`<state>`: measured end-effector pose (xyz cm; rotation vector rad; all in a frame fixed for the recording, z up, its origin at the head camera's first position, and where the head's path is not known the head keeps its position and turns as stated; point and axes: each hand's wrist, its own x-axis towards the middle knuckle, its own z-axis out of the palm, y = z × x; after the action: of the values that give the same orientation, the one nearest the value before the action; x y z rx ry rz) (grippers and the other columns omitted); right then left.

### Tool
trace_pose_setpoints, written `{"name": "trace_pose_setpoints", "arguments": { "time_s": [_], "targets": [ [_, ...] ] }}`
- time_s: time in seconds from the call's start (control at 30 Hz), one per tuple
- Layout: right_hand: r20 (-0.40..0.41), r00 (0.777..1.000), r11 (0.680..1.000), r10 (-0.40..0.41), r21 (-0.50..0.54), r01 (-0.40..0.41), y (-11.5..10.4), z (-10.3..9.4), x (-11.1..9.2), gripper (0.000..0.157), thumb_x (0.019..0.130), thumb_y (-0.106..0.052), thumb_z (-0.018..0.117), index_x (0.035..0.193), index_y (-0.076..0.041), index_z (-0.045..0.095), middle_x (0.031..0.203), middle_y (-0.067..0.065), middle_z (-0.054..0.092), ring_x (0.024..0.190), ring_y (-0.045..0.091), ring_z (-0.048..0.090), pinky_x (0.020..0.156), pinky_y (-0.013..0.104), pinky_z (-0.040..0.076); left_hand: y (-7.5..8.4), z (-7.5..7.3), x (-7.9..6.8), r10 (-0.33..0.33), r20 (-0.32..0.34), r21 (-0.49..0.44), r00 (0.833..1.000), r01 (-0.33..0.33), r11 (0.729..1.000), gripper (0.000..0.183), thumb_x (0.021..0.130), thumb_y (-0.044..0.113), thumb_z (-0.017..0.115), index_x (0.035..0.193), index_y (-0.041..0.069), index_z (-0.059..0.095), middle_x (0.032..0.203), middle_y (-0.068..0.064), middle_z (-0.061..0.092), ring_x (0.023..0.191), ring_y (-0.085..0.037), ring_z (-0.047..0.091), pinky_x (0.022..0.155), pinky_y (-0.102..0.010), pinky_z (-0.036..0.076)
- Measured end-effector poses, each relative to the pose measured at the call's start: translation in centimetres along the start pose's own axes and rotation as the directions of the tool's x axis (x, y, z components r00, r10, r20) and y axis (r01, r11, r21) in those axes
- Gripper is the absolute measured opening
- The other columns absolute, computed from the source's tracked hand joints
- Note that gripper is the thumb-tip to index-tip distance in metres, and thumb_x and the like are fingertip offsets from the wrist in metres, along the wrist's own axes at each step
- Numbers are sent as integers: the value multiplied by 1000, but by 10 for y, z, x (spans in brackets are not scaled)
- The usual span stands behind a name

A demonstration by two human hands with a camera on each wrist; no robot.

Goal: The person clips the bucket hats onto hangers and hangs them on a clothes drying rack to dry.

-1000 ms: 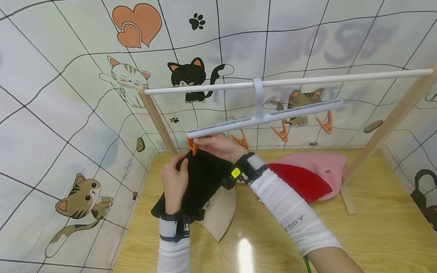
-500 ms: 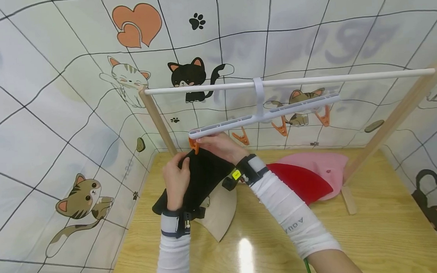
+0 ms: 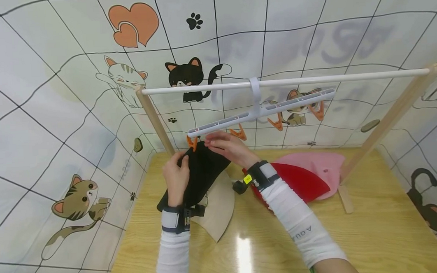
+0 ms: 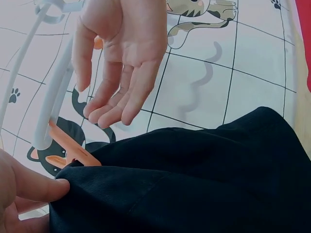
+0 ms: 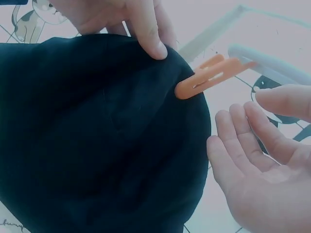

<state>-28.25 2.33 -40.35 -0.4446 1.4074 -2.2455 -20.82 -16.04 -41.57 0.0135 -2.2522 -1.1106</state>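
A black cloth hat (image 3: 205,166) hangs at the left end of a white hanger (image 3: 285,105), where an orange clip (image 5: 206,80) bites its edge. Thumb and fingers of my left hand (image 3: 176,178) pinch the hat's edge just left of that clip. My right hand (image 3: 235,148) is apart from the clip, fingers extended and nothing in them; in the right wrist view its fingertips overlap the hat's edge. The hanger tilts, its left end lower.
A white rod (image 3: 334,79) on wooden posts carries the hanger. Three more orange clips dangle from it, such as the middle clip (image 3: 276,122). On the wooden table (image 3: 291,256) lie a beige cloth piece (image 3: 221,206), a red one (image 3: 302,181) and a pink one (image 3: 325,170).
My right hand has let go of the orange clip and drawn back to the right, its fingers spreading. The clip stays on the hat's edge; my left hand still pinches the hat.
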Motion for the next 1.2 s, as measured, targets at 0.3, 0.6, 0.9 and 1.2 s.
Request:
{"name": "trace_pose_setpoints", "arguments": {
  "time_s": [0.3,0.6,0.9,1.2],
  "targets": [
    [11,1000,999,-2,-36,3,4,-12,-5,24,97,4,47,120,6,53,114,13,59,109,23,57,102,35,39,1,11,-4,16,11,-9,1000,-16,1000,11,88,-3,63,96,-7,70,94,-21,69,87,-38,64,76,-50,48],
    [12,1000,999,4,-54,-4,10,-21,-10,23,97,3,48,120,6,54,114,12,59,109,22,58,101,35,40,-3,20,-7,-4,23,-21,1000,5,1000,11,87,-3,64,95,-6,71,92,-20,70,87,-37,65,76,-50,48],
    [17,1000,999,9,-45,-9,14,-31,-14,21,98,3,47,117,3,56,113,11,61,106,21,60,101,37,40,-5,28,-11,27,32,7,999,-27,1000,9,85,-2,65,91,-4,71,87,-19,70,80,-36,66,68,-49,48],
    [43,999,996,29,-85,-26,16,-34,-17,21,98,3,47,116,2,56,111,9,62,105,21,60,102,39,39,-9,24,-11,54,101,13,993,-56,998,12,84,0,65,93,-4,71,85,-18,70,77,-35,67,67,-48,49]
  ]
}}
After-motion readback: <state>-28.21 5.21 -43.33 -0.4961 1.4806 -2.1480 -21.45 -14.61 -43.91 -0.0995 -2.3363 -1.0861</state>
